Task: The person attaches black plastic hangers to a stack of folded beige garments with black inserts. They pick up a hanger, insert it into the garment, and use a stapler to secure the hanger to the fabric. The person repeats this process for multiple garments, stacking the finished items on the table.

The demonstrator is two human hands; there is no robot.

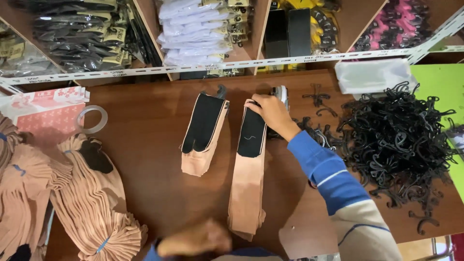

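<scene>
My right hand (271,112) rests on the top end of a long tan stocking with a black insert (250,159) that lies lengthwise on the brown table (145,159); a small grey tool (281,92) sits just behind the fingers. To its left lies a folded tan stocking with a black insert (203,133), a black hanger hook at its top. My left hand (193,240) is blurred at the bottom edge, close to the long stocking's lower end, and I cannot make out anything in it.
A heap of black plastic hangers (401,140) fills the right side. Stacks of tan stockings (87,203) lie at the left, with a tape roll (92,119) and a pink box (46,113). Shelves of packaged hosiery (203,29) stand behind. White bags (372,76) lie far right.
</scene>
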